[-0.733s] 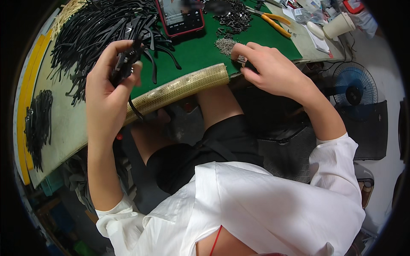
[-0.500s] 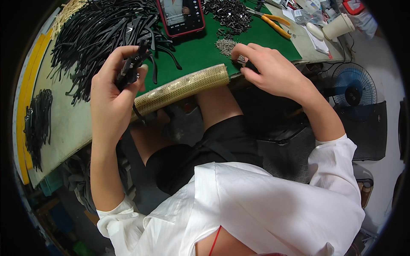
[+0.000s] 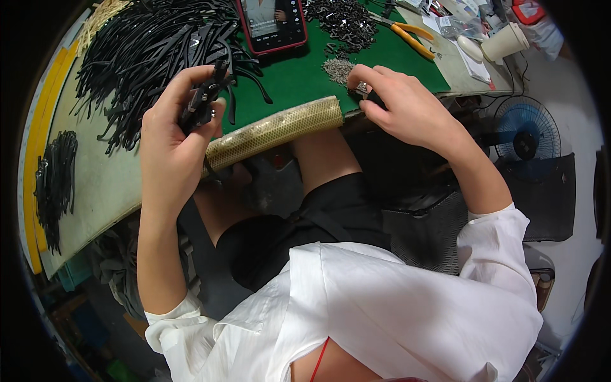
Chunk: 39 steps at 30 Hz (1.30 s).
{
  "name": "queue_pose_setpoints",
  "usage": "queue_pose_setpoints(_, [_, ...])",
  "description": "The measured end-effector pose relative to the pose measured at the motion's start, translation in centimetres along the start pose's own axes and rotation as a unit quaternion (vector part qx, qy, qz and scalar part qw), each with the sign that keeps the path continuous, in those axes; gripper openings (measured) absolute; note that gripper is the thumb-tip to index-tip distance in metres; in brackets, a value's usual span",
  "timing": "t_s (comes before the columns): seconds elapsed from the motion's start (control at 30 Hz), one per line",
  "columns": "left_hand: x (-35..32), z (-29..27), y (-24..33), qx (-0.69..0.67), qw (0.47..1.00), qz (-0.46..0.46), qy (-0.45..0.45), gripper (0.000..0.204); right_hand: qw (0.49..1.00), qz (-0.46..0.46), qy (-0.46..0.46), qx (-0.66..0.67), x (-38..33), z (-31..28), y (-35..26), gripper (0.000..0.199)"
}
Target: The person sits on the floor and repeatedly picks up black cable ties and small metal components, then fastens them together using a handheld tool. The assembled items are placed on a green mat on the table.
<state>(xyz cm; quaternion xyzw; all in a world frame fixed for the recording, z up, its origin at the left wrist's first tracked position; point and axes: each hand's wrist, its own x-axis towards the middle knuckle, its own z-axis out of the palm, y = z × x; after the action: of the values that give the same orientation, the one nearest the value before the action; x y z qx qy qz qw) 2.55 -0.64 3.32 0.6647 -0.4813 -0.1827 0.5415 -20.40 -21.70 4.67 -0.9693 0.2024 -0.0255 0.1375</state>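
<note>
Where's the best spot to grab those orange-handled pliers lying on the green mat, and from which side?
Likely by the two orange handles, coming from above and the right. The orange-handled pliers lie flat on the green mat, handles spread toward the right; their metal nose points left, next to the pile of dark metal parts.

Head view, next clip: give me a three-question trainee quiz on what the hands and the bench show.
1. True or false: the left hand grips a bundle of black straps.
2. What does the right hand pinch? A) orange pliers B) a small metal piece C) a cup
3. What lies on the green mat just beyond the right fingertips?

Key: 1 true. 2 B, the small metal piece. 3 A pile of small silvery parts.
</note>
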Motion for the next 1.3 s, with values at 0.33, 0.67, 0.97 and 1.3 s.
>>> queue_pose_setpoints(0.33, [-0.8, -0.1, -0.3, -0.022, 1.000, -0.007, -0.002, 0.032, 0.999, -0.033, -0.020, -0.014, 0.9, -0.3, -0.4, 0.027])
queue_pose_setpoints(0.67, [-2.0, 1.8, 1.6, 0.101, 0.982, 0.131, 0.087, 0.026, 0.999, -0.037, -0.010, -0.002, 1.3, -0.7, -1.8, 0.027])
queue_pose_setpoints(0.97, [-1.8, 3.7, 1.5, 0.180, 0.944, 0.242, 0.131, 0.037, 0.716, 0.030, -0.102, 0.690, 0.7, -0.1, -8.4, 0.036])
queue_pose_setpoints(1.3, [-1.4, 4.0, 1.3, 0.156, 0.946, 0.247, 0.140, 0.040, 0.693, 0.022, -0.115, 0.711, 0.8, 0.5, -8.1, 0.038])
